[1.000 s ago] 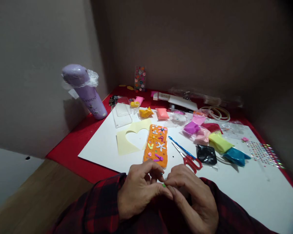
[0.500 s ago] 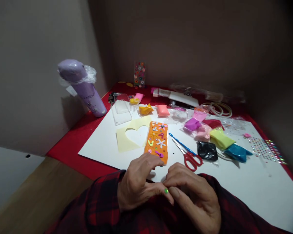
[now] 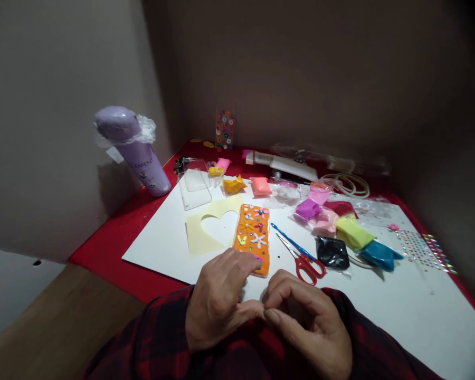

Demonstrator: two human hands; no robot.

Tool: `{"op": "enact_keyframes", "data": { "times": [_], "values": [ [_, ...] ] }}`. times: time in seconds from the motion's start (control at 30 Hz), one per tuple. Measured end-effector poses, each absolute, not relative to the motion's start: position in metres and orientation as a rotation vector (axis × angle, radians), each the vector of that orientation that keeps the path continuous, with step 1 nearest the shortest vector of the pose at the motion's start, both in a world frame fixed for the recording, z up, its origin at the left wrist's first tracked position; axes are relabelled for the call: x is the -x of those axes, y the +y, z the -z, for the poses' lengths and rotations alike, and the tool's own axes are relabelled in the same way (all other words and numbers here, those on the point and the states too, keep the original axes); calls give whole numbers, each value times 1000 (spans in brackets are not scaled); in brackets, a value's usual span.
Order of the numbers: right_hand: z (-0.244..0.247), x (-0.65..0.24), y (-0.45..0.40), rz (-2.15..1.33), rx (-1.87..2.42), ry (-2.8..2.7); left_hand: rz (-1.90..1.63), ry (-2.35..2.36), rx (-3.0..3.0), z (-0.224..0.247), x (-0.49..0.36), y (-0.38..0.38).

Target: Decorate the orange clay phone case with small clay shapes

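Note:
My left hand (image 3: 219, 298) is held over the lower end of an orange clay-covered phone case (image 3: 252, 227) decorated with flowers, a rabbit and small gems. Its thumb is stretched out apart from the other fingers, which curve over the case's lower corner. My right hand (image 3: 311, 322) has thumb and forefinger pinched at the tip of my left thumb. Whatever lies between those fingertips is hidden. Just right of the case are red-handled scissors (image 3: 306, 269) and a blue pen-like tool (image 3: 293, 240).
Yellow paper (image 3: 198, 235) with a heart cut-out lies left of the case. Behind are a clear phone case (image 3: 195, 198) and orange clay (image 3: 234, 184). Bagged clay (image 3: 352, 232) and gem sheets (image 3: 415, 248) lie right. A purple bottle (image 3: 136, 158) stands at left.
A green gem showing on my left thumb is out of sight now, with my right fingertips closed at that thumb's tip. The view has shifted slightly.

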State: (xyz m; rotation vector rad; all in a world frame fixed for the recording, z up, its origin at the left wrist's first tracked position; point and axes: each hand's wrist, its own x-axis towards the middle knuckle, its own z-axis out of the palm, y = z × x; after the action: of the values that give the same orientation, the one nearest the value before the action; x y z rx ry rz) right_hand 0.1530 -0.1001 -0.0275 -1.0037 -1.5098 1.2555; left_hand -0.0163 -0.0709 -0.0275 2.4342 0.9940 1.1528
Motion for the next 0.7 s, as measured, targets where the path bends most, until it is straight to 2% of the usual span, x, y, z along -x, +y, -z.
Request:
{"op": "enact_keyframes", "data": {
  "times": [0.1,0.23,0.33,0.47,0.7],
  "values": [
    [30,-151,-99,-1333,1047,-1465,-1085,1057,-2352,27,16,-73],
    [31,-152,-95,-1346,1053,-1406,-868,1200,-1830,26,14,-75],
    [32,-157,-90,-1271,1257,-1402,-799,1226,-1559,27,13,-74],
    [39,-161,-84,-1095,1530,-1443,-901,1283,-1702,30,16,-74],
    [44,-162,-74,-1072,1624,-1592,-1028,1078,-2067,35,21,-73]
  ]
}}
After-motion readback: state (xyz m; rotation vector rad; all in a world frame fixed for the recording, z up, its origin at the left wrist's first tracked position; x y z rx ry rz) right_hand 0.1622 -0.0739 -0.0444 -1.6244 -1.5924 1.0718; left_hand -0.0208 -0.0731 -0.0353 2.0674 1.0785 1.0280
